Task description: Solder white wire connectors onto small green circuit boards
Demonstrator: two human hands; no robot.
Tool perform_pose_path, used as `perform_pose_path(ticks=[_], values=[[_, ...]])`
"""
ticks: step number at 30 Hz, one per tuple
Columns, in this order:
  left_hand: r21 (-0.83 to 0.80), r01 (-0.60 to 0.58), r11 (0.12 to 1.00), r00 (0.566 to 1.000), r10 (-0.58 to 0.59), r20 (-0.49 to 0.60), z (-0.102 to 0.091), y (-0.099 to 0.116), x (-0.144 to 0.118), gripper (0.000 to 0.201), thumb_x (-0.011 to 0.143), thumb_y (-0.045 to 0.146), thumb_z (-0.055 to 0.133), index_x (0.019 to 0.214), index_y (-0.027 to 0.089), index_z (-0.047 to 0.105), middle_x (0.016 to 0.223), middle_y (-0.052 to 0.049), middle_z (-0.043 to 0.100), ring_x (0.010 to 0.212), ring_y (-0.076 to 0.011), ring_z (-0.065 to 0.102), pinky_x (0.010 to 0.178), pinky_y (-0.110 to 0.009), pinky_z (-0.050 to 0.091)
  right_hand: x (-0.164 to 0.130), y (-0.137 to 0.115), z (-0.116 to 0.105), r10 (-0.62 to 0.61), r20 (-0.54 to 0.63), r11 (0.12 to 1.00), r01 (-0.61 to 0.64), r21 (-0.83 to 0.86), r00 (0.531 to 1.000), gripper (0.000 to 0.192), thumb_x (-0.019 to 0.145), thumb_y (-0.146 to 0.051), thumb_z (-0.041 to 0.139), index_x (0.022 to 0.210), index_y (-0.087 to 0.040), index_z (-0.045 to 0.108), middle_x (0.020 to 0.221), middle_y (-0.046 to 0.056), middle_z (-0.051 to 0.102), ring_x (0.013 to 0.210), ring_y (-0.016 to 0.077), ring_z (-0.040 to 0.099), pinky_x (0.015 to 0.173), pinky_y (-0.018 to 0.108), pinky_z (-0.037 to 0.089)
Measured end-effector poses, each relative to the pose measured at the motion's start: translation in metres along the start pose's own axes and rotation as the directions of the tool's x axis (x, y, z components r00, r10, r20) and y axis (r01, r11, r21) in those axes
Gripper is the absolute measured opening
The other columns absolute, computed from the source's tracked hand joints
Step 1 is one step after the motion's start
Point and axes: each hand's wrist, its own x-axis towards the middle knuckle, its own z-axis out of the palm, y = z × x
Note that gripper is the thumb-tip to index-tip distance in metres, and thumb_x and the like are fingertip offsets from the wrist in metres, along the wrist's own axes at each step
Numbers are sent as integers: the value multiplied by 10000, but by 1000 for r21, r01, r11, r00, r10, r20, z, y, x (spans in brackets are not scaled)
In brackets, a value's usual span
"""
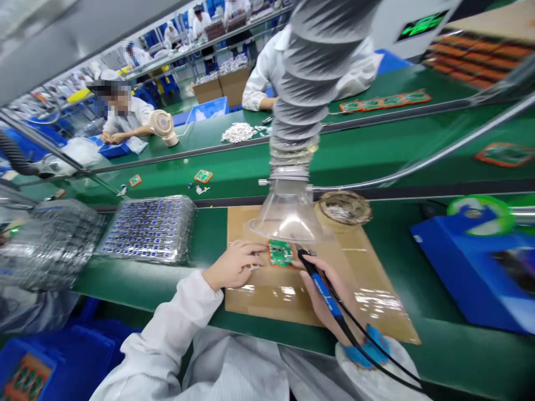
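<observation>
One circuit board (281, 253) lies between two hands: the right hand (343, 289) grips one soldering iron (324, 292); whether the left hand (237, 264) pinches one whitish bit (253, 268), I can't tell.

Our left hand (236, 264) is roughly palm-down, fingers bent; our right hand (340, 285) is curled in a grip. Both forearms (178, 314) angle inward.
</observation>
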Motion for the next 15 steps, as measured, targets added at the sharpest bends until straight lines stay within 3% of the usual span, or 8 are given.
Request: perform_pose_path(ticks=[3, 5, 7, 10, 13, 15], values=[[145, 61, 988, 989, -40, -146, -19, 12, -19, 456, 753, 64, 501, 1113, 209, 740, 1393, -102, 660, 1256, -265, 587, 1080, -460, 431, 5, 7, 13, -127, 185, 985, 146, -93, 975, 340, 999, -439, 559, 1314, -328, 623, 1198, 58, 779, 1105, 299, 753, 891, 445, 635], [247, 198, 949, 952, -125, -281, -46, 14, -35, 376, 800, 86, 500, 1050, 213, 750, 1196, -97, 741, 1115, -255, 641, 1010, -451, 456, 7, 11, 15, -194, 245, 962, 233, -144, 950, 331, 1015, -439, 512, 1296, -306, 626, 1184, 69, 777, 1058, 305, 762, 843, 456, 647], [326, 415, 849, 873, -272, -405, -82, 9, -52, 287, 851, 122, 503, 970, 207, 750, 1014, -84, 761, 1001, -249, 664, 960, -439, 470, 7, 12, 13, -233, 247, 943, 281, -179, 941, 336, 1028, -425, 480, 1297, -275, 613, 1156, 81, 779, 1025, 304, 765, 845, 471, 646], [417, 736, 533, 676, -553, -486, -137, -11, -81, 273, 902, 191, 493, 997, 182, 748, 1030, -107, 740, 1026, -282, 658, 936, -438, 485, 6, 10, 8, -268, 192, 923, 309, -231, 944, 332, 1031, -418, 484, 1289, -247, 603, 1120, 93, 786, 972, 300, 774, 875, 487, 636], [541, 789, 290, 551, -724, -415, -168, -34, -106, 301, 897, 233, 499, 1044, 170, 755, 1134, -150, 696, 1096, -337, 630, 935, -469, 489, 6, 8, 6, -270, 145, 918, 300, -261, 952, 343, 1027, -427, 502, 1296, -235, 595, 1119, 106, 786, 950, 299, 776, 886, 492, 626], [601, 762, 241, 526, -771, -358, -176, -44, -116, 312, 880, 259, 518, 1072, 176, 750, 1177, -159, 673, 1133, -358, 609, 933, -478, 490, 5, 8, 4, -253, 133, 923, 280, -265, 958, 352, 1017, -415, 528, 1312, -231, 586, 1146, 113, 782, 969, 301, 771, 907, 497, 616]])
